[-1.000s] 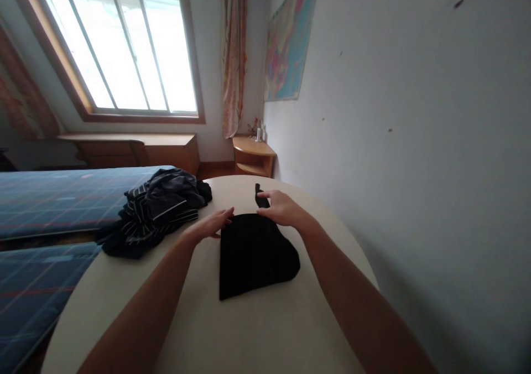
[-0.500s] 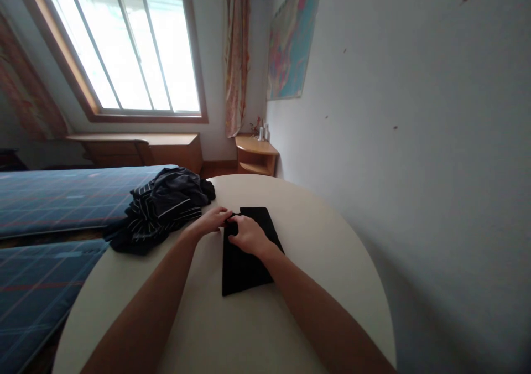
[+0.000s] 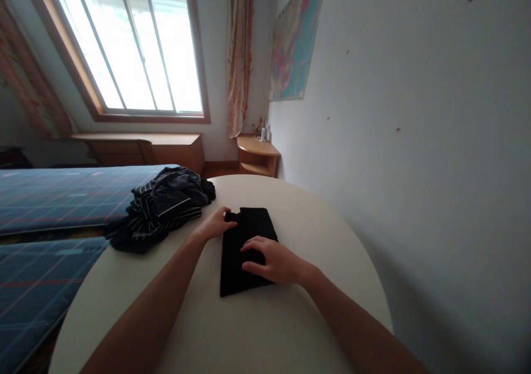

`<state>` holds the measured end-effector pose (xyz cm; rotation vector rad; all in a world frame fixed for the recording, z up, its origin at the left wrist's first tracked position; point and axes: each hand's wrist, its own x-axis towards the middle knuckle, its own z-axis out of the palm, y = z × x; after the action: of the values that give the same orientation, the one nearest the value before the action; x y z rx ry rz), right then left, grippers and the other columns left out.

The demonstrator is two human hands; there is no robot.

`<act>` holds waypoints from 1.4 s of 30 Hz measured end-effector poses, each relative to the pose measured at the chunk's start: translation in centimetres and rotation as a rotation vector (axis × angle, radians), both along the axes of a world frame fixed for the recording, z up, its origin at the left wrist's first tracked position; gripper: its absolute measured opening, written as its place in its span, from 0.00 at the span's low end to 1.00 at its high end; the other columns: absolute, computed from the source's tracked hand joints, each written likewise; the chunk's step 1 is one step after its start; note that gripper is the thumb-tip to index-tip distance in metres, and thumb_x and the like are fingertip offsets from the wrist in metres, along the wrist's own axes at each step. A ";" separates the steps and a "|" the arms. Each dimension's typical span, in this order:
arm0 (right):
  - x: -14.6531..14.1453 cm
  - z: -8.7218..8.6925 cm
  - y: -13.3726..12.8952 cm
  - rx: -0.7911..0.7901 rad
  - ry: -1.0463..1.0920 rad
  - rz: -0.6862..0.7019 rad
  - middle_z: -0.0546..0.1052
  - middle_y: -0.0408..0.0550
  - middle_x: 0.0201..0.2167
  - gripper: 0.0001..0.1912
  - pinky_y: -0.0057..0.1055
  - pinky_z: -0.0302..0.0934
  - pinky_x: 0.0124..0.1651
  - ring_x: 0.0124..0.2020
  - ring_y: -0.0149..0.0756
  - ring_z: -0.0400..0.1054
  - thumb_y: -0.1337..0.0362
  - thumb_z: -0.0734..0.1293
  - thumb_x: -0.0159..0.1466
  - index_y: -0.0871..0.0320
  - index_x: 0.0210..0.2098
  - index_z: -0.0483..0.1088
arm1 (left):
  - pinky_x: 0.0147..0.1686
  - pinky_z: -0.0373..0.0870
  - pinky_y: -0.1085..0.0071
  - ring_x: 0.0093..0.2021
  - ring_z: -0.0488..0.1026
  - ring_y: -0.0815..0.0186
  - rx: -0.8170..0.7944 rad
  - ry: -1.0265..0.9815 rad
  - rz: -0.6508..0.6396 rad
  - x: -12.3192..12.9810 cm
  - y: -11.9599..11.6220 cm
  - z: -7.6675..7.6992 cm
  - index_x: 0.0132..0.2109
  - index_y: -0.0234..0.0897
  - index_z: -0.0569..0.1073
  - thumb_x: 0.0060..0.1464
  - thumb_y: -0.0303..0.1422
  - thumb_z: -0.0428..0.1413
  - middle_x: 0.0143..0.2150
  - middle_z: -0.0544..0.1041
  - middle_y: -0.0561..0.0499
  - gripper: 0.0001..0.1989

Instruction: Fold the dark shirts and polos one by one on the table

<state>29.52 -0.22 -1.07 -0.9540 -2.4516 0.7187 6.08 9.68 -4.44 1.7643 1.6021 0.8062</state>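
Here on the round white table (image 3: 315, 213), the folded black cloth (image 3: 255, 224) lies flat in front of me, about midway between left and right, its long axis running near to far. Its far end points roughly toward the small corner shelf (image 3: 258, 146), and the near edge slants, left corner closest to me. My left hand (image 3: 214, 224) is right at the far left corner, thumb on top, fingers by the edge; a narrow gap shows between them, and whether they're pinching the fabric I can't tell. A short folded strip sits just there, beside a notch in the far edge. And my right hand (image 3: 271, 260) is over the near right part, thumb and fingers spread wide, pinching nothing, palm down and hiding some of the right edge. Over to the left, near the table's far left rim, there's a heap of dark, partly striped clothes (image 3: 166, 205), next to the blue plaid bed (image 3: 74, 197).
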 end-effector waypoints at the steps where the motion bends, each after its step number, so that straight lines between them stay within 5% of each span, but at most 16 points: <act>1: 0.1 -0.2 -0.7 0.013 -0.037 0.029 0.72 0.54 0.57 0.29 0.39 0.56 0.64 0.59 0.44 0.65 0.47 0.69 0.62 0.56 0.56 0.70 | 0.28 0.65 0.71 0.28 0.70 0.65 0.013 0.013 0.006 0.0 0.1 -0.1 0.53 0.32 0.71 0.43 0.37 0.64 0.26 0.72 0.56 0.29; 4: -0.6 -0.7 -2.1 0.047 -0.155 0.020 0.65 0.58 0.64 0.45 0.49 0.42 0.70 0.68 0.53 0.53 0.41 0.72 0.55 0.56 0.64 0.62 | 0.31 0.67 0.70 0.31 0.72 0.63 0.036 0.030 0.023 -0.2 0.3 -0.3 0.52 0.33 0.72 0.44 0.36 0.65 0.28 0.74 0.54 0.27; 6: -1.3 -1.1 -2.3 0.049 -0.229 -0.017 0.60 0.60 0.67 0.47 0.54 0.38 0.71 0.70 0.56 0.46 0.42 0.71 0.56 0.58 0.67 0.58 | 0.33 0.69 0.69 0.33 0.73 0.62 0.031 0.024 0.022 -0.3 0.5 -0.5 0.53 0.33 0.72 0.44 0.37 0.65 0.30 0.75 0.53 0.28; 12: 0.1 -1.3 0.1 0.062 -0.322 -0.047 0.62 0.54 0.67 0.32 0.58 0.37 0.70 0.71 0.51 0.46 0.51 0.66 0.66 0.53 0.66 0.61 | 0.46 0.71 0.61 0.42 0.77 0.59 0.070 -0.060 -0.145 0.1 0.3 -1.6 0.65 0.32 0.60 0.57 0.42 0.55 0.44 0.79 0.43 0.33; 18: 4.8 -0.9 2.3 0.163 -0.418 -0.221 0.65 0.50 0.66 0.27 0.63 0.25 0.69 0.71 0.50 0.46 0.66 0.64 0.62 0.52 0.61 0.68 | 0.63 0.60 0.57 0.61 0.68 0.57 0.233 0.012 -0.285 1.5 -1.4 -3.2 0.71 0.36 0.49 0.61 0.37 0.50 0.61 0.71 0.40 0.34; 25: 1.9 -1.4 1.3 0.275 -0.266 -0.387 0.70 0.58 0.61 0.33 0.44 0.53 0.64 0.62 0.48 0.61 0.49 0.65 0.63 0.62 0.61 0.67 | 0.68 0.49 0.53 0.71 0.51 0.49 0.347 0.295 -0.273 2.2 -2.5 -3.4 0.72 0.32 0.47 0.55 0.43 0.58 0.71 0.55 0.36 0.46; 32: -0.2 -2.8 1.3 0.302 -0.329 -0.525 0.76 0.58 0.53 0.19 0.36 0.62 0.55 0.55 0.45 0.68 0.63 0.62 0.67 0.62 0.55 0.71 | 0.68 0.48 0.54 0.72 0.46 0.46 0.272 0.362 -0.216 2.9 -3.0 -3.0 0.73 0.29 0.43 0.48 0.55 0.60 0.72 0.51 0.32 0.57; 37: -0.7 -1.4 1.4 0.321 -0.398 -0.632 0.80 0.59 0.41 0.16 0.35 0.65 0.43 0.43 0.46 0.75 0.66 0.56 0.70 0.61 0.48 0.73 | 0.68 0.49 0.54 0.72 0.48 0.45 0.269 0.371 -0.202 3.0 -2.9 -3.2 0.73 0.30 0.41 0.47 0.56 0.60 0.72 0.52 0.33 0.59; 42: -1.3 -0.9 1.2 0.411 -0.401 -0.576 0.79 0.61 0.44 0.16 0.37 0.63 0.47 0.47 0.47 0.73 0.66 0.56 0.70 0.61 0.49 0.73 | 0.68 0.49 0.56 0.72 0.49 0.46 0.277 0.373 -0.190 2.9 -2.7 -3.5 0.73 0.32 0.40 0.46 0.57 0.60 0.72 0.53 0.35 0.60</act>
<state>28.23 0.99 -1.97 -1.6305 -2.2985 -0.1807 9.00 6.98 -7.95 2.3381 1.5731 0.6598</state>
